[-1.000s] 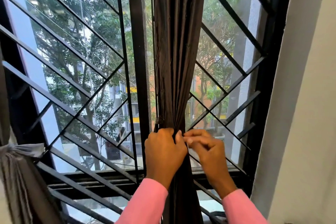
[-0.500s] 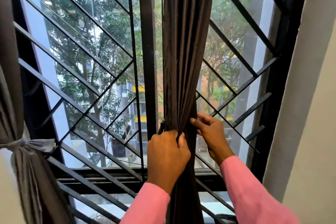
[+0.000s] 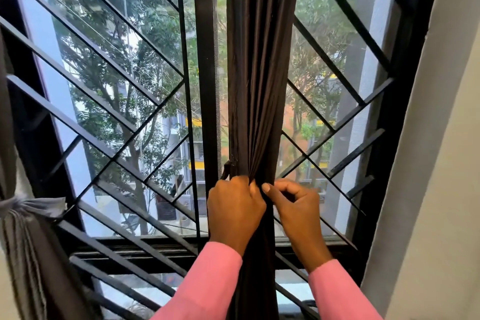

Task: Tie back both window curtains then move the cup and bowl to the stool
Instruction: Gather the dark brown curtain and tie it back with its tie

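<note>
A barred window (image 3: pixel 124 91) filled the view. At far left, a grey curtain (image 3: pixel 28 254) hung already tied. The dark curtain (image 3: pixel 259 60) hung bunched at centre, the left hand (image 3: pixel 235 213) in a full grip around its gathers. The right hand (image 3: pixel 298 212), behind the curtain half a second earlier, had returned to the front in a narrow pinching grip on the curtain's edge, so tying seemed underway. Cup, bowl and stool were out of view.
</note>
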